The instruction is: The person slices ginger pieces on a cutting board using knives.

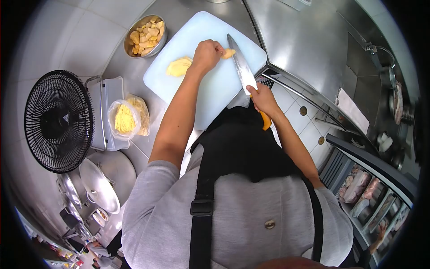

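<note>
So I had a small ginger-looking piece (229,54) on the cutting board (202,29), pinched in my left hand (209,54), fingers curled nearly closed. My right hand (263,99) was wrapped round the orange handle (266,122) of the knife (242,65), up close to the blade. Couldn't tell whether the edge touched the piece or sat just beside it. What mattered, I reckoned, was tucking the fingertips back, letting the knuckles guide the blade, and putting the flattest side down so nothing rolled. A stub that small left little to grip, so slow, light strokes seemed smart. The pile of slices (179,67) lay by my left wrist, well apart from the blade, lol, good spot for it.
</note>
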`<state>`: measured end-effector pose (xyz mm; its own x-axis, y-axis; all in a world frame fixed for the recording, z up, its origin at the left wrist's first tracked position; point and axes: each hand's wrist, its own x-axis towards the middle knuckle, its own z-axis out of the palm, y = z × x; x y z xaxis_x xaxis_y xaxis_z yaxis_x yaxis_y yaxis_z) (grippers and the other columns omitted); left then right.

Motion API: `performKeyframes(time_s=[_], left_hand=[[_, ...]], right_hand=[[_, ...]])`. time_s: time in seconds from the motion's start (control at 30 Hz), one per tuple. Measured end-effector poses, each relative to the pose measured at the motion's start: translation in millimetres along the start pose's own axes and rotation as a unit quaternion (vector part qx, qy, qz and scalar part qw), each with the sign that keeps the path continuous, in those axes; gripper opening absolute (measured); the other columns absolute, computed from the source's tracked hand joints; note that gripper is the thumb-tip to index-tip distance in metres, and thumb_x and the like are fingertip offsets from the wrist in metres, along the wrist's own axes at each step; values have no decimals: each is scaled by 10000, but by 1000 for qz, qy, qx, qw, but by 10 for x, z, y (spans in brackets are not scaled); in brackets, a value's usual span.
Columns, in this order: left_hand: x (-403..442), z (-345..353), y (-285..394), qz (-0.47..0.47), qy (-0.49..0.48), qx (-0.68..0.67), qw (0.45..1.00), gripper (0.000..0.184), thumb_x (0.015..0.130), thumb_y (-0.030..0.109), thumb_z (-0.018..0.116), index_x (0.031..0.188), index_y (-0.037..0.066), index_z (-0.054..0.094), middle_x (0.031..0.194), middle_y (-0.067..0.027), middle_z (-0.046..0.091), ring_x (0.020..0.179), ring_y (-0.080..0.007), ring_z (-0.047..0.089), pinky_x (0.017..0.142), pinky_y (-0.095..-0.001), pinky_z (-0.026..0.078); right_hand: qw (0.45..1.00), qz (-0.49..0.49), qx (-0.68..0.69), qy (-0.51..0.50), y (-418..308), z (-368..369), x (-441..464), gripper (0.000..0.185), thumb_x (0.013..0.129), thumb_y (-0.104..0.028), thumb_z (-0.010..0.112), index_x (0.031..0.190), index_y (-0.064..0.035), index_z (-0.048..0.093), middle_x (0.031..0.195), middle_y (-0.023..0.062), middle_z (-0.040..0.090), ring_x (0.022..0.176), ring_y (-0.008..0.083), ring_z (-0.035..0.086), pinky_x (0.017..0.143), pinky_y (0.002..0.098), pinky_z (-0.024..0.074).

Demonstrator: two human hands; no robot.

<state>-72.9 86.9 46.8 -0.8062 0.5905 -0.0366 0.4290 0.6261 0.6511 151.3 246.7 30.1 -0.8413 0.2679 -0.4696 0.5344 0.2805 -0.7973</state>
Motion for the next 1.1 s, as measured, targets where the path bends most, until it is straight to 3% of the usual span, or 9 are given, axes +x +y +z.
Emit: performKeyframes(time_s=[0.07, 0.2, 0.3, 0.4, 0.53, 0.77, 0.97, 1.1], left_hand=[[25, 17, 7, 3, 19, -10, 1000, 104, 866, 128, 825, 911, 34, 839, 899, -181, 790, 839, -317, 766, 809, -420, 602], [70, 70, 30, 30, 59, -8, 998, 123, 849, 169, 853, 884, 51, 841, 951, -174, 772, 877, -351, 758, 820, -439, 598], [106, 64, 88, 63, 51, 58, 995, 62, 870, 129, 844, 924, 110, 868, 966, -127, 754, 902, -293, 748, 820, -431, 590], [138, 86, 83, 97, 39, 58, 993, 74, 855, 132, 839, 917, 148, 878, 980, -115, 738, 917, -311, 732, 839, -437, 583], [172, 74, 105, 108, 17, 114, 987, 115, 819, 123, 839, 925, 137, 882, 988, -129, 739, 920, -329, 736, 840, -441, 583], [114, 85, 169, 92, 24, 113, 989, 122, 845, 217, 873, 904, 110, 863, 985, -132, 749, 869, -338, 749, 825, -452, 592], [-100, 145, 176, 116, 56, 127, 984, 101, 839, 158, 833, 911, 92, 859, 954, -128, 739, 858, -349, 741, 821, -465, 586], [-285, 137, 156, 108, 57, 138, 983, 108, 834, 159, 819, 907, 90, 858, 933, -134, 729, 840, -358, 731, 816, -484, 581]], right_hand=[[999, -30, -29, 16, 154, 87, 154, 506, 1104, -409, 609, 1029, 91, 645, 635, 149, 645, 491, 273, 666, 498, 413, 515], [1000, 15, 11, -4, 8, 42, 59, 515, 1099, -409, 605, 1020, 98, 659, 660, 176, 663, 515, 290, 678, 523, 430, 531], [1000, 18, 2, -7, 42, 65, 2, 515, 1099, -405, 603, 1033, 102, 663, 657, 166, 659, 506, 279, 670, 519, 425, 530], [1000, 7, -18, -10, -103, 77, 147, 514, 1100, -399, 596, 1077, 109, 675, 669, 156, 671, 506, 260, 675, 525, 421, 537], [999, 15, -9, -29, -65, 4, -238, 508, 1105, -400, 588, 1055, 100, 666, 700, 170, 689, 543, 279, 703, 558, 429, 554], [998, 8, -62, -27, -30, 9, -62, 502, 1110, -398, 595, 1015, 94, 640, 727, 203, 690, 538, 299, 699, 568, 460, 557], [996, 3, -64, -55, 61, -50, -167, 486, 1110, -397, 593, 1017, 77, 645, 731, 192, 683, 496, 269, 667, 533, 433, 547], [991, -12, -108, -73, 101, 32, -270, 487, 1097, -403, 601, 1030, 75, 665, 845, 258, 716, 707, 387, 731, 692, 490, 573]])
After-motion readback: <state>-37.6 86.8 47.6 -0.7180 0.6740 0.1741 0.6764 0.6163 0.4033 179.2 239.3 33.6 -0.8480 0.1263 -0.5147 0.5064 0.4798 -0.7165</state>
